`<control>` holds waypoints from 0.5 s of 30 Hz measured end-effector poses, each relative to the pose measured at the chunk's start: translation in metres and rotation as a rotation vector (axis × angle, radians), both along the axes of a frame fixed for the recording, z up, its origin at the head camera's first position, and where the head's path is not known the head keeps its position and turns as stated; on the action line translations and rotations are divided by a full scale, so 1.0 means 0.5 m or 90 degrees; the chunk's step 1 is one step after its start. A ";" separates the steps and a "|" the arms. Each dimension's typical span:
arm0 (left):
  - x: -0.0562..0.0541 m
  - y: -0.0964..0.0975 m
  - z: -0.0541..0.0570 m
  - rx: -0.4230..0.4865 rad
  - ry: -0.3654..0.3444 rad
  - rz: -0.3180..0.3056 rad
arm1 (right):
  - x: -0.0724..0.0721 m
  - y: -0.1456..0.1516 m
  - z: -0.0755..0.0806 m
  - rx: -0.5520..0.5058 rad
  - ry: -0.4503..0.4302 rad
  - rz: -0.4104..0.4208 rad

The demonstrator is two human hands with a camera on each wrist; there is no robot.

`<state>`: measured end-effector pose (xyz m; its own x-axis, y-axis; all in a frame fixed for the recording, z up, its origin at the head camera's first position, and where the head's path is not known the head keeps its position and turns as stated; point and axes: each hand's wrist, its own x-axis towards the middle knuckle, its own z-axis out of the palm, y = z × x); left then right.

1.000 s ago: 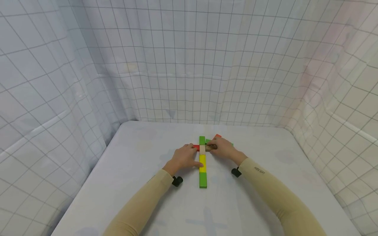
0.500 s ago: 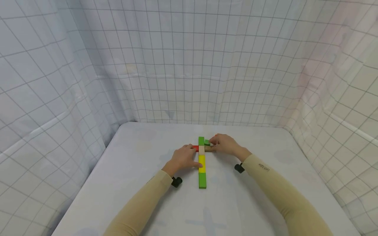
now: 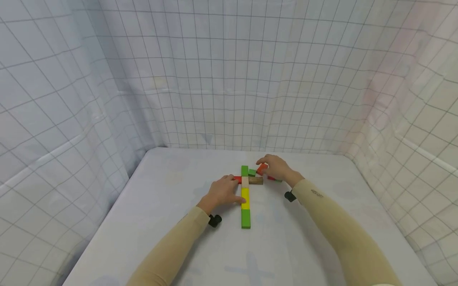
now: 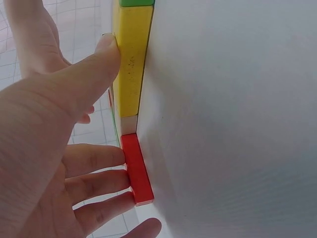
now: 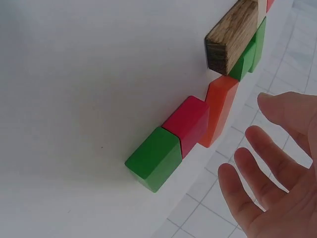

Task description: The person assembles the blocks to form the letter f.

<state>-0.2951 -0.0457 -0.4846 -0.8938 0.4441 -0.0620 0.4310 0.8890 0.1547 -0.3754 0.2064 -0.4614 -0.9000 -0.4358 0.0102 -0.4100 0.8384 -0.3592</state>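
On the white table, a green block [image 3: 245, 218], a yellow block [image 3: 245, 194], a pale wood block [image 3: 245, 182] and another green block [image 3: 245, 170] form an upright line. A red block [image 4: 137, 171] and a brown wood block [image 3: 256, 180] make its side arms. My left hand [image 3: 223, 190] rests along the left side: its fingertips touch the red block and its thumb lies against the yellow one. My right hand [image 5: 277, 168] hovers by a tilted orange block [image 5: 220, 111], fingers spread and apart from it in the right wrist view.
A small green piece [image 3: 252, 172] sits in the corner above the brown block. Right of the orange block, a crimson block [image 5: 188, 121] and a green block [image 5: 156, 157] touch end to end. A gridded white curtain [image 3: 229, 79] surrounds the table [image 3: 179, 171].
My right hand has left the brown block and moved right and away to the orange block, uncovering the brown block and the small green piece. My left hand has stayed in place.
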 end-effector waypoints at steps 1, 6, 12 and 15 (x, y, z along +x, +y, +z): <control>0.001 0.000 0.001 -0.001 0.000 0.000 | -0.004 0.001 -0.002 0.003 -0.005 -0.002; 0.001 -0.001 0.000 0.000 0.002 -0.002 | -0.010 -0.001 -0.005 0.014 -0.048 -0.023; 0.000 0.000 -0.001 0.003 0.006 -0.001 | -0.022 0.003 -0.025 0.047 -0.062 -0.038; 0.001 0.000 0.001 -0.001 0.008 0.002 | -0.030 0.008 -0.034 0.050 -0.057 -0.028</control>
